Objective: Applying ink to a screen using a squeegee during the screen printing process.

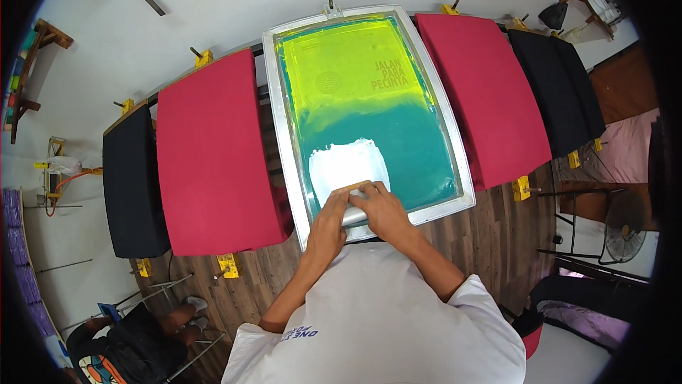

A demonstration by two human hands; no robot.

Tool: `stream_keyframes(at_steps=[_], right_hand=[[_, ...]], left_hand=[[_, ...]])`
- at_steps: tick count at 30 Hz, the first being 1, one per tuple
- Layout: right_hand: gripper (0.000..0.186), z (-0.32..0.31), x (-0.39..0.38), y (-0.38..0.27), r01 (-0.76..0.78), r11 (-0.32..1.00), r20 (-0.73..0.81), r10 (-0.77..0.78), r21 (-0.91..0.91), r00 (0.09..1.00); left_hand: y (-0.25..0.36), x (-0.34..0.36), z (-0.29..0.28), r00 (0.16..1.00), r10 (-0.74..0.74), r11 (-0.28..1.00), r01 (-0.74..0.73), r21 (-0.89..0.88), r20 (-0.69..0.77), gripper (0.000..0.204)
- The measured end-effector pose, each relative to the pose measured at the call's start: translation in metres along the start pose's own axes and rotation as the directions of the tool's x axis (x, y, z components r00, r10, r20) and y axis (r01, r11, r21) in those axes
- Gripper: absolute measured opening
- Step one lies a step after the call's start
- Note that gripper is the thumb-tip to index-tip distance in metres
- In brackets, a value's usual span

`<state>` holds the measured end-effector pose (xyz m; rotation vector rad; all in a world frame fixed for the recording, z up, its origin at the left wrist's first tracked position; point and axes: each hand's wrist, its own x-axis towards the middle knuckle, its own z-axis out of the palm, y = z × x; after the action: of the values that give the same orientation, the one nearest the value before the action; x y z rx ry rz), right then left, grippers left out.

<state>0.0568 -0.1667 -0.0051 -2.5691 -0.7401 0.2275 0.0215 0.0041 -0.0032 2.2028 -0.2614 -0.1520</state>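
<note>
In a silver-framed printing screen (pixel 465 171) at the centre, yellow-green ink covers the far half, with printed lettering showing through, above a teal near half. A thick patch of white ink (pixel 347 162) lies at the near end. Both my left hand (pixel 328 224) and my right hand (pixel 380 213) are closed on a squeegee (pixel 359 217) with a silver body, at the near edge of the white ink. My hands are side by side, thumbs close together.
Red boards (pixel 206 153) and black boards (pixel 131 185) flank the screen on yellow clamps (pixel 227 264). A person in dark clothes (pixel 135 345) sits at lower left beside a metal rack. A standing fan (pixel 624 228) is at right, a padded chair (pixel 572 352) at lower right.
</note>
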Motion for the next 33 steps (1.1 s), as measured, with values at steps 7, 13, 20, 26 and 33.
stream_keyframes(at_steps=[7, 13, 20, 26, 33], right_hand=[[0.047, -0.006, -0.005, -0.004, -0.026, 1.000, 0.080, 0.025, 0.010, 0.997], [0.049, -0.008, -0.014, -0.012, -0.076, 0.995, 0.096, 0.070, 0.057, 0.993], [0.051, -0.003, -0.024, -0.014, -0.083, 0.994, 0.080, 0.076, 0.078, 0.994], [0.038, -0.010, -0.032, -0.017, -0.049, 0.999, 0.098, 0.047, 0.017, 0.994], [0.047, -0.022, -0.006, -0.008, -0.036, 0.999, 0.125, 0.030, 0.041, 0.992]], left_hand=[[0.004, -0.005, -0.004, 0.996, -0.056, 0.998, 0.059, -0.037, 0.068, 0.073], [-0.001, -0.015, 0.004, 1.000, 0.018, 0.998, -0.018, 0.059, 0.002, 0.073], [0.005, -0.022, -0.001, 0.993, -0.039, 0.999, 0.036, 0.028, 0.116, 0.078], [0.002, -0.030, 0.001, 0.991, -0.017, 1.000, 0.016, 0.006, 0.136, 0.079], [0.007, -0.005, -0.016, 0.996, 0.019, 1.000, -0.019, -0.009, 0.089, 0.066]])
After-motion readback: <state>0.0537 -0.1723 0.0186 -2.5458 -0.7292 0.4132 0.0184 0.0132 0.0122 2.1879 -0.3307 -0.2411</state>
